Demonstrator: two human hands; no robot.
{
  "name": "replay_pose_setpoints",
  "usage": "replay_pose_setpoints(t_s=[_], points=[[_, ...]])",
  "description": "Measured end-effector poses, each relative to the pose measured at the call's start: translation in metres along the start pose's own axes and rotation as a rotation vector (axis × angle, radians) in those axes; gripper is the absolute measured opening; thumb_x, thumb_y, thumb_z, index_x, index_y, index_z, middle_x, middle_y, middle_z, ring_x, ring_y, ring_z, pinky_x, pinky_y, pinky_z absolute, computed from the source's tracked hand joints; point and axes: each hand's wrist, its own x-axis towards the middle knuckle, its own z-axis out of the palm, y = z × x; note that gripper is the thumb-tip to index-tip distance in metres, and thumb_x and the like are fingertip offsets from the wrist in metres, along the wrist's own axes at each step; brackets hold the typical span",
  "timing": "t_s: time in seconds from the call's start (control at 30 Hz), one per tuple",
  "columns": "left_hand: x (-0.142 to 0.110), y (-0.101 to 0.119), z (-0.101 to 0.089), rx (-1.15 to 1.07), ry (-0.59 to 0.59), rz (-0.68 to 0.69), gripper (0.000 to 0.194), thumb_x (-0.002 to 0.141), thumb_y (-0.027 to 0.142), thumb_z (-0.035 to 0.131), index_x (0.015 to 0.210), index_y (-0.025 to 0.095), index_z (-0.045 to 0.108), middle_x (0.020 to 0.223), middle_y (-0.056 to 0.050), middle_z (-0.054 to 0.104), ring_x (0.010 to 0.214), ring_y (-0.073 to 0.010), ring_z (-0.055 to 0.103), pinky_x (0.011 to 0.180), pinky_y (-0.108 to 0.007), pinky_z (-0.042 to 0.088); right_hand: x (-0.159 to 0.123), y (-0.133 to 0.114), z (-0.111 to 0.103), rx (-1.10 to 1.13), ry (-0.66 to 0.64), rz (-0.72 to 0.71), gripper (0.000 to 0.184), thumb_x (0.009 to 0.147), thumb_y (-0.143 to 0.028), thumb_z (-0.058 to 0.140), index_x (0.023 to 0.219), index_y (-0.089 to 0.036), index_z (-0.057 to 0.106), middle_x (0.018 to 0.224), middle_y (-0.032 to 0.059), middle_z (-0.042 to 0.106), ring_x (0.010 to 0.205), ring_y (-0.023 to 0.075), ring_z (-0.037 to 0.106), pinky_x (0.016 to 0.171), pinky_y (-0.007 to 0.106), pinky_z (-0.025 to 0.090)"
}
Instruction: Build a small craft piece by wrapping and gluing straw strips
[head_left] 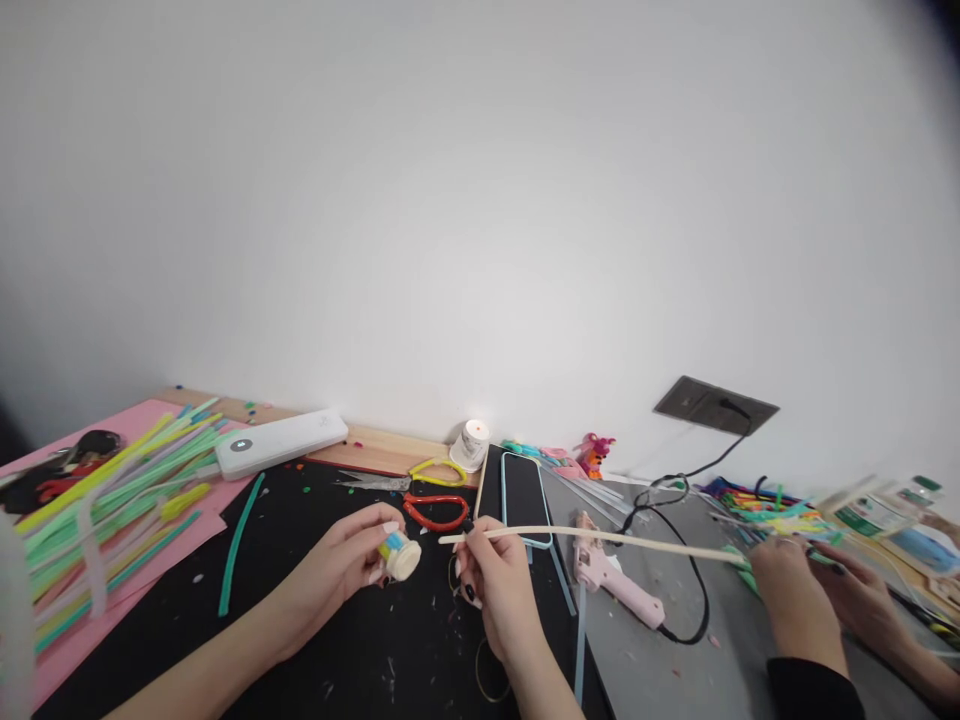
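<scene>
My left hand (pixel 351 562) is closed around a small rounded craft piece (pixel 405 560), cream at its end with yellow and blue bands; the fingers cover part of it. My right hand (pixel 495 575) pinches a long cream pipe cleaner (pixel 600 535) near its left end. The strip stretches far to the right, passing above a pink glue gun (pixel 619 590). Between and behind my hands lie scissors (pixel 405 485) with one yellow and one red handle loop. A green pipe cleaner (pixel 240 545) rests on the black mat to the left of my left hand.
Bundled pipe cleaners (pixel 127 510) lie on pink sheets at left, beside a white elongated device (pixel 281 443). A phone (pixel 525 498), a white cup (pixel 470 445) and a black cord (pixel 705 590) are behind and right. Another person's hands (pixel 799 595) work at far right.
</scene>
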Motion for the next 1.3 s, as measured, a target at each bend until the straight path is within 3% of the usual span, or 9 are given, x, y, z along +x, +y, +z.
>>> replay_pose_setpoints(t_s=[0.33, 0.53, 0.7, 0.83, 1.03, 1.17, 1.3], points=[[-0.001, 0.0, 0.001, 0.485, -0.086, 0.068, 0.025, 0.084, 0.039, 0.051, 0.072, 0.017, 0.052, 0.059, 0.007, 0.042, 0.053, -0.0087, 0.033, 0.051, -0.022, 0.025, -0.003, 0.005, -0.001, 0.11, -0.176, 0.028, 0.028, 0.073, -0.035, 0.07, 0.061, -0.016, 0.054, 0.044, -0.0038, 0.054, 0.03, 0.0035, 0.034, 0.029, 0.015, 0.022], [0.001, -0.003, -0.001, 0.514, -0.137, 0.078, 0.025, 0.086, 0.04, 0.049, 0.075, 0.017, 0.049, 0.057, 0.009, 0.04, 0.048, -0.0073, 0.031, 0.047, -0.021, 0.024, -0.007, 0.009, 0.002, 0.05, -0.25, 0.061, 0.029, 0.072, -0.037, 0.07, 0.063, -0.016, 0.054, 0.043, -0.0043, 0.055, 0.027, 0.004, 0.035, 0.027, 0.015, 0.024], [0.001, -0.006, -0.003, 0.558, -0.114, 0.108, 0.026, 0.086, 0.042, 0.049, 0.076, 0.017, 0.05, 0.057, 0.009, 0.041, 0.047, -0.0072, 0.035, 0.046, -0.02, 0.027, -0.01, 0.008, 0.004, -0.073, -0.266, 0.029, 0.027, 0.073, -0.035, 0.068, 0.063, -0.016, 0.053, 0.042, -0.0057, 0.052, 0.028, 0.0032, 0.034, 0.028, 0.015, 0.021], [0.002, -0.008, -0.004, 0.549, -0.1, 0.113, 0.027, 0.086, 0.043, 0.049, 0.077, 0.017, 0.05, 0.059, 0.009, 0.042, 0.045, -0.0066, 0.036, 0.044, -0.02, 0.029, -0.01, 0.007, 0.004, -0.156, -0.202, 0.004, 0.024, 0.073, -0.032, 0.067, 0.063, -0.017, 0.051, 0.041, -0.0078, 0.047, 0.03, 0.004, 0.032, 0.03, 0.015, 0.021], [0.003, -0.007, -0.005, 0.51, -0.003, 0.185, 0.024, 0.088, 0.042, 0.045, 0.083, 0.019, 0.052, 0.066, 0.006, 0.049, 0.05, -0.0089, 0.044, 0.054, -0.023, 0.038, -0.007, 0.008, 0.0, -0.049, -0.093, -0.113, 0.031, 0.081, -0.032, 0.057, 0.057, -0.017, 0.044, 0.045, -0.0081, 0.041, 0.039, 0.004, 0.03, 0.038, 0.016, 0.021], [0.002, -0.007, -0.004, 0.522, 0.019, 0.215, 0.023, 0.089, 0.04, 0.045, 0.087, 0.019, 0.053, 0.067, 0.005, 0.054, 0.056, -0.0114, 0.049, 0.061, -0.026, 0.041, -0.006, 0.011, 0.003, 0.021, -0.147, 0.016, 0.028, 0.078, -0.032, 0.058, 0.058, -0.018, 0.045, 0.044, -0.0071, 0.045, 0.036, 0.0047, 0.03, 0.035, 0.017, 0.02], [0.001, -0.009, -0.002, 0.508, -0.043, 0.198, 0.02, 0.088, 0.038, 0.048, 0.088, 0.019, 0.053, 0.067, 0.003, 0.057, 0.058, -0.0124, 0.052, 0.062, -0.026, 0.042, -0.007, 0.014, 0.007, 0.158, -0.221, 0.091, 0.024, 0.074, -0.03, 0.06, 0.058, -0.017, 0.049, 0.048, -0.0036, 0.052, 0.039, 0.007, 0.039, 0.036, 0.018, 0.028]])
